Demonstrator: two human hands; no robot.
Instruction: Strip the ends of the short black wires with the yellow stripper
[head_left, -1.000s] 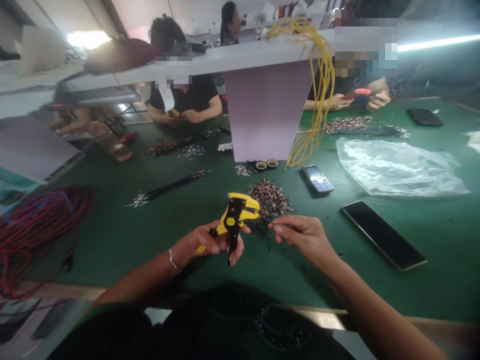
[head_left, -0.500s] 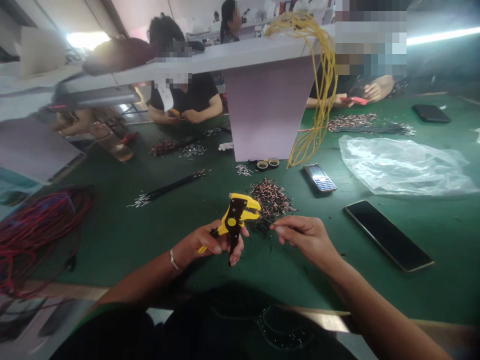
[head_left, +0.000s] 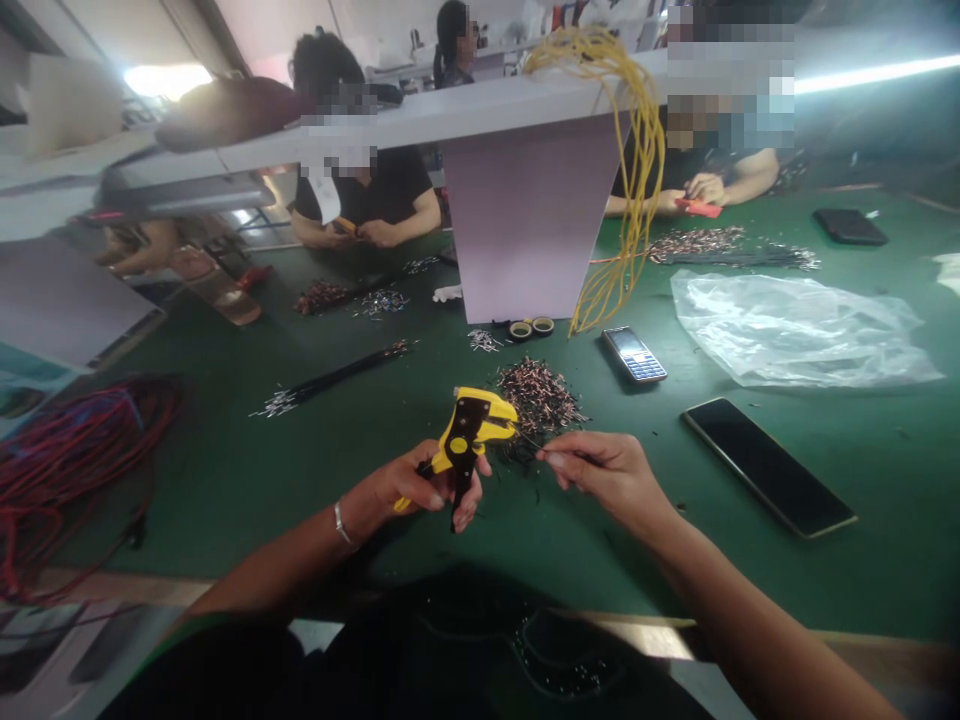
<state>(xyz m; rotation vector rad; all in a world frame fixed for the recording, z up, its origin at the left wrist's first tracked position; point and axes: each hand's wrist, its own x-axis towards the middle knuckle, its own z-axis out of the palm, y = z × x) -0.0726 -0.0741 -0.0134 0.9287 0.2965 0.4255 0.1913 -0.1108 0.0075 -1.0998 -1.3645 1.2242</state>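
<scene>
My left hand (head_left: 439, 485) is wrapped round the handles of a yellow and black wire stripper (head_left: 466, 432), its jaws pointing right. Between thumb and fingertips, my right hand (head_left: 600, 465) pinches a thin dark wire (head_left: 534, 443). The wire's far end reaches to the stripper's jaws; whether they grip it is too small to tell. Just behind the tool lies a heap of short copper-ended wire pieces (head_left: 540, 395) on the green table (head_left: 315, 530). A bundle of black wires (head_left: 337, 375) with pale ends lies farther left.
A keypad phone (head_left: 634, 355), a dark smartphone (head_left: 769, 467) and a clear plastic bag (head_left: 802, 330) lie on the right. Two tape rolls (head_left: 531, 328) sit by the partition (head_left: 529, 220), near hanging yellow cables (head_left: 634, 180). Red cables (head_left: 75, 450) pile up at left. Co-workers sit opposite.
The whole view has shifted slightly, so things appear a little farther left. Both hands keep nearly the same pose, with the wire still at the stripper's jaws.
</scene>
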